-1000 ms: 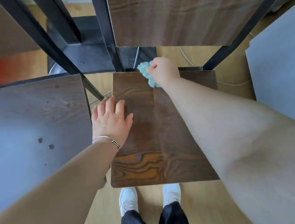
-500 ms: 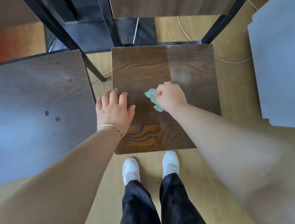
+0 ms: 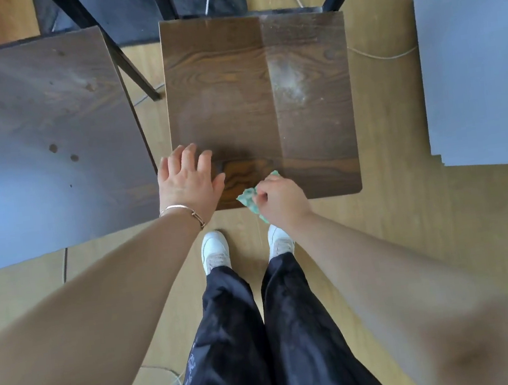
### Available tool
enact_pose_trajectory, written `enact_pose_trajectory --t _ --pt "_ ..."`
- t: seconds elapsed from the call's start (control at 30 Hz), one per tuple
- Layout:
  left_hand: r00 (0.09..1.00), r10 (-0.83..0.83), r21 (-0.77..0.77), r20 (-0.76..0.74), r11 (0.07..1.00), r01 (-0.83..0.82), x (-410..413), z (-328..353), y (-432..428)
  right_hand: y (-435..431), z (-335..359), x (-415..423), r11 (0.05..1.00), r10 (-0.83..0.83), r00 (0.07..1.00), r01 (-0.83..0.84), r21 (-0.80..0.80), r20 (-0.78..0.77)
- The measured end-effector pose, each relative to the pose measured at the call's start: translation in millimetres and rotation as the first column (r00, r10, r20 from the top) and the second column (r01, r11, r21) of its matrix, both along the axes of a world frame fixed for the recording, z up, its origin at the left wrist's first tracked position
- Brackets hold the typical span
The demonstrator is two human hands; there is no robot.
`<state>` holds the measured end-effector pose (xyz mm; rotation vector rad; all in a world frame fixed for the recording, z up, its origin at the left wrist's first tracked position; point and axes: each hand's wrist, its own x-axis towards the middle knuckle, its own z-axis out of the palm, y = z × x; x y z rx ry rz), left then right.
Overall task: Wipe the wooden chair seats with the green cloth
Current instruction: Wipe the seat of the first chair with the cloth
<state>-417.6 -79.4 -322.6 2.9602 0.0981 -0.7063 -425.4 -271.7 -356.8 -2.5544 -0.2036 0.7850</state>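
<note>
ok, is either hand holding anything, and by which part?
Right hand grips the crumpled green cloth by its bunched middle, ends poking out. Left hand rests flat on the brown wooden chair seat, holding nothing.

Indoor seating area, type unclear: wooden chair seats (image 3: 254, 97), black metal legs (image 3: 134, 69), laminate floor (image 3: 402, 223), loose cables (image 3: 379, 56).

I get a single view, from a wide-angle camera on the person's head, facing almost straight down. The left forearm (image 3: 115, 290) and right forearm (image 3: 397, 271) run in from the bottom corners, close to the lens. The middle chair seat (image 3: 234, 83) lies near, in the upper centre; the white shoes (image 3: 215, 250) and floor (image 3: 409, 231) sit directly beneath. The left seat (image 3: 32, 122) bows at the frame edge.
</note>
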Motion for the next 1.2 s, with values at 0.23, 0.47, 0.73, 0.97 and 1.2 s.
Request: enact_pose_trajectory --t 0.23,0.47,0.73,0.97,1.2 --pt "0.994 0.067 -0.007 0.084 0.998 -0.067 54 -10 0 12 13 150 0.969 -0.247 0.957 0.244 0.034 0.151" --pt "0.988 0.114 -0.02 0.106 0.993 -0.113 99 -16 -4 37 15 325 0.977 -0.095 0.982 0.124 -0.175 0.166" --pt "0.988 0.121 -0.02 0.092 0.993 -0.12 116 -21 -7 36 0 322 0.955 -0.06 0.99 0.094 -0.282 0.126" --pt "0.994 0.097 -0.031 0.056 0.995 -0.095 97 -6 -15 11 1 242 0.958 -0.027 0.993 0.059 -0.28 0.116" --pt "0.998 0.049 -0.055 0.043 0.997 -0.047 55 -5 -29 -26 -14 118 0.991 -0.078 0.994 0.086 -0.098 0.081"
